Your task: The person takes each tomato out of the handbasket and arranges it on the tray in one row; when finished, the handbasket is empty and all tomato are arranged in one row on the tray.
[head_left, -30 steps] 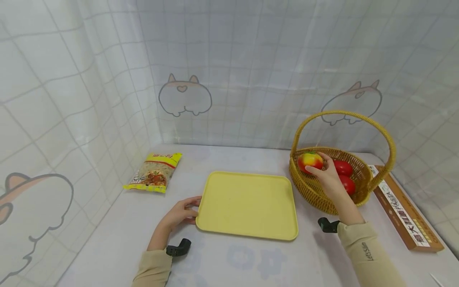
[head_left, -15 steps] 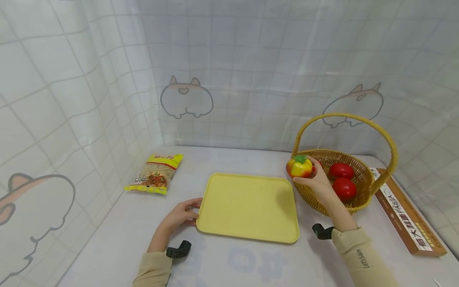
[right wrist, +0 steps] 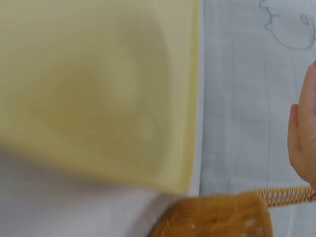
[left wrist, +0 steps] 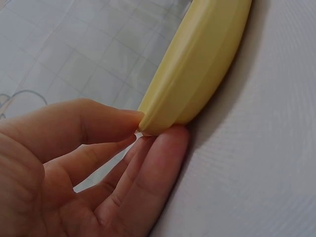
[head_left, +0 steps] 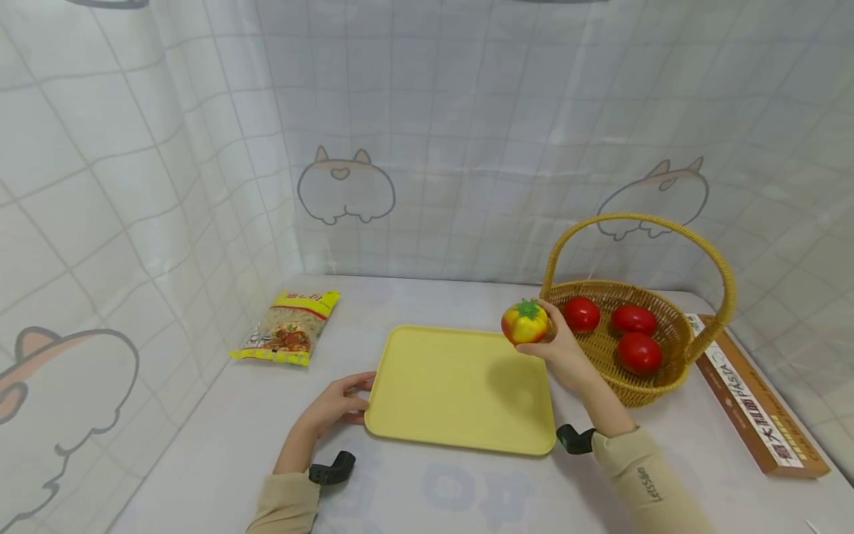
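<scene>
Evidently the two hands divide the work: the right hand (head_left: 563,348) holds a red-and-yellow fruit (head_left: 523,325) in the air over the far right corner of the yellow tray (head_left: 447,386), while the left hand (head_left: 333,404) tends the tray's left edge. The right grip is narrowed to the fruit's girth, thumb on the near side and fingers on the far side; holding it by its flank leaves the green leafy crown uncovered and facing up, and probably spares those leaves from being crushed. A soft shadow on the tray suggests the fruit is raised rather than touching. The right wrist view leaves the fruit out of frame, so its contact there cannot be checked. The left grip is small, a light pinch: in the left wrist view the thumb and a finger touch the rim, likely to steady a light tray that could slide on the smooth counter (head_left: 220,445). Just beside the tray's right edge stands the wicker basket (head_left: 617,393), with three red fruits (head_left: 581,314) lying loose inside, its low wall presumably stopping them rolling away. The noodle packet (head_left: 288,328) lies flat at the far left and the pasta box (head_left: 760,400) at the far right, both apart from the tray.
</scene>
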`<move>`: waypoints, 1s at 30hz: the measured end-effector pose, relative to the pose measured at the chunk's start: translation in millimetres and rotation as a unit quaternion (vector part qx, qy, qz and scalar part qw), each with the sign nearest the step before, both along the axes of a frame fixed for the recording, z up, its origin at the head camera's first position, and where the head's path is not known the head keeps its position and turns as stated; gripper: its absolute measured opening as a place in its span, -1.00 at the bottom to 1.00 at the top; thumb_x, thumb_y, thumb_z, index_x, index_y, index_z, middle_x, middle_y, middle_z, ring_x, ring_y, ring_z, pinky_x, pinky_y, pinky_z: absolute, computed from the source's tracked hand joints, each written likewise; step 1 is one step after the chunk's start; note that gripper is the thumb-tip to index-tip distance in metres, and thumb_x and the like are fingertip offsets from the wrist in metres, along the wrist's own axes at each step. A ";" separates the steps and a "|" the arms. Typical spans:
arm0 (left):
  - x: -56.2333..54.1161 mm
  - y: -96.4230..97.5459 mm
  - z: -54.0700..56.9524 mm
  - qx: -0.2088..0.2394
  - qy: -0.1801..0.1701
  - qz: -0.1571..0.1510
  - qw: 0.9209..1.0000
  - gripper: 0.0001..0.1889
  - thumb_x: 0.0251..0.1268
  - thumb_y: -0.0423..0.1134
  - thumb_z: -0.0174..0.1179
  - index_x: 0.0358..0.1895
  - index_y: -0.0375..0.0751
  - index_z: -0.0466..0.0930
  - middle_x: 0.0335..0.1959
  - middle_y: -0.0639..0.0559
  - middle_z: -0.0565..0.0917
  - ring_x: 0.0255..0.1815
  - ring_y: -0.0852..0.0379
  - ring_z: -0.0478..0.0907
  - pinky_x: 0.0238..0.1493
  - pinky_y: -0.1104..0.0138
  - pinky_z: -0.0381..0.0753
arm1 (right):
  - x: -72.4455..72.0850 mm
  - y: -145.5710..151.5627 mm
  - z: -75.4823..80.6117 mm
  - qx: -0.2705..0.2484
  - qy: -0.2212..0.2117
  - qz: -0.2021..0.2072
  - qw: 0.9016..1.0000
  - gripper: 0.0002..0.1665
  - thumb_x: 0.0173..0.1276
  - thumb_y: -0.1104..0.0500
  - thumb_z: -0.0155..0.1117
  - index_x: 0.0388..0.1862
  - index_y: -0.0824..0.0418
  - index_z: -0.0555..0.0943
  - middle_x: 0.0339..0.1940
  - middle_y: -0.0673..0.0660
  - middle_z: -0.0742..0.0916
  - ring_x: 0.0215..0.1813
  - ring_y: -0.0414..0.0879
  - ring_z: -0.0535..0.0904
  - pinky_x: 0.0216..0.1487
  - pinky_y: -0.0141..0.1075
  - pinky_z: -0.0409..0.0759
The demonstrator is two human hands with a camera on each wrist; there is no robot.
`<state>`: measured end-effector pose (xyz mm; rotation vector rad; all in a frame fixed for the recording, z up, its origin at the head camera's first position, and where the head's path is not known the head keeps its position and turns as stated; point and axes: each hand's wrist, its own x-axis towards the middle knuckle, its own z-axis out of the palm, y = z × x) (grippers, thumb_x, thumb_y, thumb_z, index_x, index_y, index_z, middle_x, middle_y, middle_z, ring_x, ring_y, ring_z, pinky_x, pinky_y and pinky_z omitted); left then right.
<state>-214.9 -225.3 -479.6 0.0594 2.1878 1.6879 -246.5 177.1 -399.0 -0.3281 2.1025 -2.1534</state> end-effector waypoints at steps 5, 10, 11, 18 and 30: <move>0.4 -0.5 0.2 0.002 -0.002 -0.001 1.000 -0.33 0.10 -0.46 0.13 0.35 -0.34 0.18 0.16 -0.30 0.35 -0.31 0.11 0.56 -0.27 0.21 0.67 | -1.6 -17.4 -3.7 -0.048 -0.007 0.030 0.998 0.04 0.00 0.59 0.21 0.39 0.15 -0.02 0.29 0.16 0.19 0.10 -0.02 0.33 -0.05 -0.37 0.58; 1.7 0.2 3.4 0.001 0.003 -0.002 1.000 -0.33 0.09 -0.45 0.13 0.35 -0.34 0.19 0.16 -0.32 0.35 -0.32 0.11 0.56 -0.28 0.20 0.67 | -1.3 -36.4 -3.3 -0.059 -0.023 0.046 0.997 0.06 0.01 0.58 0.22 0.41 0.12 -0.04 0.31 0.17 0.15 0.10 0.04 0.34 -0.05 -0.36 0.58; 1.9 0.6 4.0 -0.001 0.003 -0.001 1.000 -0.33 0.09 -0.45 0.14 0.35 -0.33 0.19 0.17 -0.32 0.35 -0.32 0.11 0.56 -0.28 0.20 0.67 | -1.1 -39.9 -3.2 -0.055 -0.027 0.048 0.997 0.07 0.01 0.56 0.24 0.42 0.12 -0.05 0.31 0.19 0.15 0.10 0.04 0.34 -0.04 -0.37 0.57; 1.6 1.3 4.1 -0.008 -0.004 0.001 1.000 -0.33 0.09 -0.44 0.15 0.35 -0.30 0.21 0.18 -0.30 0.35 -0.31 0.11 0.56 -0.26 0.21 0.67 | -0.8 -64.0 -4.9 -0.065 -0.063 0.046 0.995 0.02 0.01 0.50 0.28 0.39 0.01 0.06 0.27 0.19 0.18 0.08 0.05 0.36 -0.08 -0.34 0.58; 3.6 2.2 7.9 -0.002 -0.002 -0.004 1.000 -0.32 0.08 -0.44 0.15 0.36 -0.34 0.18 0.17 -0.32 0.35 -0.32 0.11 0.56 -0.27 0.21 0.67 | -0.8 -116.1 -20.7 -0.096 -0.109 0.059 0.988 -0.02 0.03 0.55 0.25 0.38 0.06 0.11 0.27 0.22 0.15 0.10 0.17 0.40 -0.08 -0.12 0.63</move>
